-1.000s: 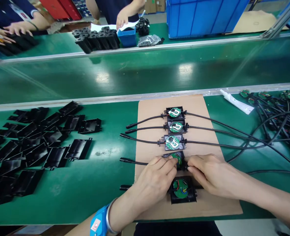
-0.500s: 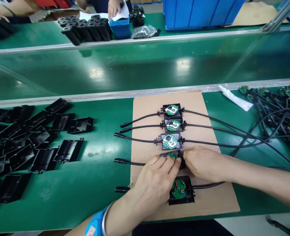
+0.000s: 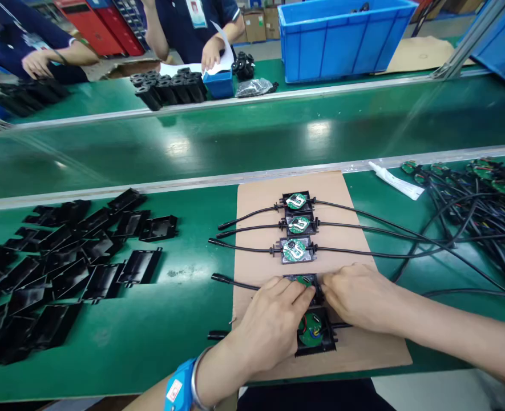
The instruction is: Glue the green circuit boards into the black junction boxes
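My left hand (image 3: 273,322) lies over a black plastic box (image 3: 319,292), its fingers together and bent onto the box and its green circuit board (image 3: 306,280). At the right end of that box, my right hand (image 3: 357,297) is closed where the black cable (image 3: 461,291) comes in; its fingertips are hidden. Just below, a larger black box (image 3: 327,347) holds a green board (image 3: 311,337) with coloured wires, partly under my left hand. Above my hands, three boxes stand in a column, the lowest with a white-streaked board (image 3: 294,250). All lie on a cardboard sheet (image 3: 261,200).
Several black casings (image 3: 143,266) lie piled on the left of the green table (image 3: 179,337). On the right are a white tube (image 3: 395,180) and a tangle of cables (image 3: 479,211). Across the bench, two people sit near black cylindrical parts (image 3: 166,88) and a blue bin (image 3: 333,45).
The view has tilted up and shifted, showing more of the people opposite. Both hands stay at the same box, with little visible movement.
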A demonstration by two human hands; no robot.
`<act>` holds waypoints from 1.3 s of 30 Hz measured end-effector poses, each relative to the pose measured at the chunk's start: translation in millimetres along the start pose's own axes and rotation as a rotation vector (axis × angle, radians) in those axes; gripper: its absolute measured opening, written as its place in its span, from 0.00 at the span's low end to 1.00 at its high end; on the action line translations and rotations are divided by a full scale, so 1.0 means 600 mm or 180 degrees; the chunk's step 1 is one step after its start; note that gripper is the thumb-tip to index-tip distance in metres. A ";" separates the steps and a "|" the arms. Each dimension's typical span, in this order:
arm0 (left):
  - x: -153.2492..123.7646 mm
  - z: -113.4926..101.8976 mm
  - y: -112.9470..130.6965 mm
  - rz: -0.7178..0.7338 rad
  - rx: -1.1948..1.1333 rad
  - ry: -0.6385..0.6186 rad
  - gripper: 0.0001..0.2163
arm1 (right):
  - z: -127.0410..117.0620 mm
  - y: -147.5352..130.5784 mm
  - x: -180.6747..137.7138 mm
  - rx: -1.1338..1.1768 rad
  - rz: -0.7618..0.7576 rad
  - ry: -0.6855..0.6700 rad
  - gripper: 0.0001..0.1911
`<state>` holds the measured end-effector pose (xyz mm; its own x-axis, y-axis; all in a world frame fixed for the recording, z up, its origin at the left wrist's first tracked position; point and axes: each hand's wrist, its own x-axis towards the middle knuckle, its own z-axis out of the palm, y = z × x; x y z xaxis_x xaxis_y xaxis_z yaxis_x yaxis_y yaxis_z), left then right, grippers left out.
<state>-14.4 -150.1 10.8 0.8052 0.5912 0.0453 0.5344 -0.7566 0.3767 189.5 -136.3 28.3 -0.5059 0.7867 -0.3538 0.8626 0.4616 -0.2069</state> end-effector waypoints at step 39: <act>0.052 -0.039 -0.135 -0.0631 -0.0153 0.0526 0.07 | -0.020 -0.001 0.063 -0.0109 -0.0271 0.0468 0.16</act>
<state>-38.6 -64.2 3.4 0.6309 0.7673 0.1151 0.6616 -0.6096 0.4367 169.7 -102.1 25.9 -0.5738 0.7946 -0.1985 0.8175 0.5408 -0.1983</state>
